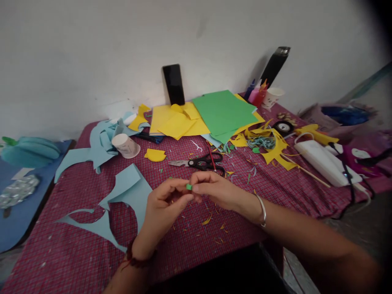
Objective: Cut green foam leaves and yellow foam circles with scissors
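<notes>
Between the fingertips of both hands is a small green paper piece [189,187]. My right hand [217,188] pinches it between thumb and forefinger. My left hand [165,204] meets it from the other side, thumb and fingers curled around its edge. Just beyond the hands lie black-handled scissors [196,163], blades pointing left, with a red pencil [212,157] across the handles. A folded yellow paper piece [155,155] rests left of the blades. Cut light-blue paper [130,185] lies beside my left hand.
Green sheets [225,112] and yellow sheets [177,122] are stacked at the back, near a phone [173,84] leaning on the wall. A paper cup [125,145] stands at left. Yellow scraps [277,151], a white power strip [327,163] and a dark bottle [275,65] are at right.
</notes>
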Available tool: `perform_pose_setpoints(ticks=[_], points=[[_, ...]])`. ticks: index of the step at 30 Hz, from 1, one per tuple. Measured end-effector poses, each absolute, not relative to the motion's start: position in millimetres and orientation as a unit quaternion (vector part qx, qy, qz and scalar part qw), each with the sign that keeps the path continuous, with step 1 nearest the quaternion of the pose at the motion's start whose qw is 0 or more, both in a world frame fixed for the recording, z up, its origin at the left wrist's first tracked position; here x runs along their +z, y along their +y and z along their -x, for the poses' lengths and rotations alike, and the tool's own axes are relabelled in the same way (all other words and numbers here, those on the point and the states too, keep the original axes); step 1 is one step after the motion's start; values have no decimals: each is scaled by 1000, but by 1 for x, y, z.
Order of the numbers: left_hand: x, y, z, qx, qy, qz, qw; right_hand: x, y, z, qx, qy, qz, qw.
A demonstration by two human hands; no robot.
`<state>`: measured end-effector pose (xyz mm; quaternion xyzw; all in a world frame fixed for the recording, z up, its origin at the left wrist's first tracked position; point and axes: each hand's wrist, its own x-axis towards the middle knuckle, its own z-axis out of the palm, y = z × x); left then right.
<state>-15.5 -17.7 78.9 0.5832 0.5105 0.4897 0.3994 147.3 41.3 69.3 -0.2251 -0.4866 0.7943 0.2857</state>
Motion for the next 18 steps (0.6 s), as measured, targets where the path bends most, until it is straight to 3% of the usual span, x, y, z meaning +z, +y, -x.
perform_pose_setpoints(ticks=[10,18], points=[[72,-18,17,492,445,-547,510,65,41,-151,837,-459,168,247],[70,-15,22,490,398,-606,484,65,40,-150,835,-459,175,248]])
